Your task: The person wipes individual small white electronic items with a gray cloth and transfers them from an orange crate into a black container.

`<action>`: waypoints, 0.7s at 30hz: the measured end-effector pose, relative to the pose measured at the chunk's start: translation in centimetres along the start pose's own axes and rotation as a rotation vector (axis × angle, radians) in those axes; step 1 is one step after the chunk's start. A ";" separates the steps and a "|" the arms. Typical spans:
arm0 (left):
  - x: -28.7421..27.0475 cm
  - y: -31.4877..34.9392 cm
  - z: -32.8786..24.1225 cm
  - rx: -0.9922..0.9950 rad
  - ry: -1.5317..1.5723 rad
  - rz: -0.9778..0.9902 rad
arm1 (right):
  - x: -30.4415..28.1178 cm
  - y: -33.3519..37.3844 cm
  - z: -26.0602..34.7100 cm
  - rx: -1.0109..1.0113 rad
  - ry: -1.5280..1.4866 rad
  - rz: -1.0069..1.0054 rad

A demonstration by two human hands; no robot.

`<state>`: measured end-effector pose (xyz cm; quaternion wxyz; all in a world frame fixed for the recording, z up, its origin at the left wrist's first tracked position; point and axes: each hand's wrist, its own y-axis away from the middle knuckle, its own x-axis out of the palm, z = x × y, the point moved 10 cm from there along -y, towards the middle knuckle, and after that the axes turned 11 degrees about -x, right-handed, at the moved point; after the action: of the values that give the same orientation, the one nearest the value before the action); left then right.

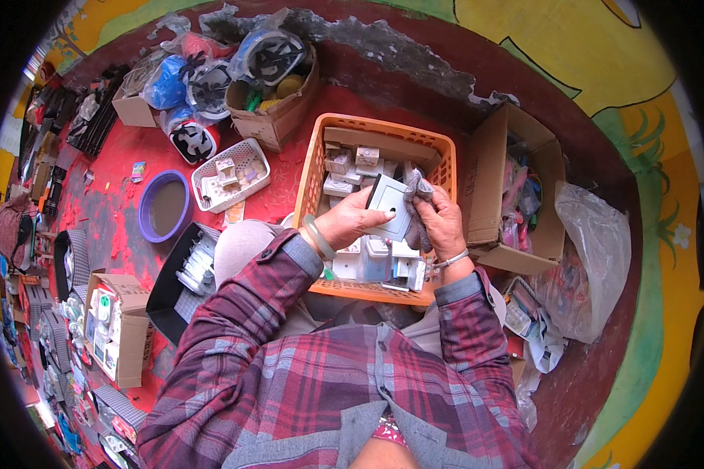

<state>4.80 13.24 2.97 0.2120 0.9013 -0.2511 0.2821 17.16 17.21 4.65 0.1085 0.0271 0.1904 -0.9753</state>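
My left hand [343,223] grips a white square switch plate [386,205] by its left edge, thumb on its face; a small dark round spot shows there. In my right hand [443,225] is a bunched grey cloth [418,205], pressed against the plate's right edge. Both hands are above an orange plastic basket [310,160], which stands in front of my lap. Small white boxes [368,155] and white electrical fittings [377,248] lie in it, partly hidden by my hands and the plate.
A cardboard box [485,187] of wrapped goods stands right of the basket, with clear plastic sheeting [594,250] beside it. To the left are a white basket [203,200], a purple basin [145,205] and a black bin [164,289]. Bagged helmets [267,56] sit behind.
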 end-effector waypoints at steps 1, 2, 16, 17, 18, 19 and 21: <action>0.0 0.0 0.3 -0.039 -0.012 0.007 | 0.1 -0.1 0.7 -0.037 0.038 0.032; 0.0 -0.1 0.7 -0.077 -0.023 0.015 | 0.3 -0.3 1.6 -0.055 0.045 0.051; 0.9 0.3 3.5 -0.380 -0.133 0.142 | 3.2 1.3 0.1 0.200 -0.262 0.314; 1.2 0.6 2.1 -0.359 -0.171 0.097 | 2.3 1.2 -0.6 0.208 -0.297 0.220; 0.3 0.2 1.5 -0.294 -0.089 0.048 | 1.4 1.2 -1.8 0.215 -0.332 0.126; -0.9 -0.2 1.0 -0.225 -0.006 -0.004 | 0.7 1.1 -2.4 0.221 -0.368 0.036; -2.4 -0.7 0.2 -0.099 0.170 -0.052 | -0.6 1.5 -3.9 0.276 -0.458 -0.187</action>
<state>3.60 14.51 1.22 0.2842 0.8688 -0.2222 0.3392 18.11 17.47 0.60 0.0538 -0.1972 0.0280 -0.9785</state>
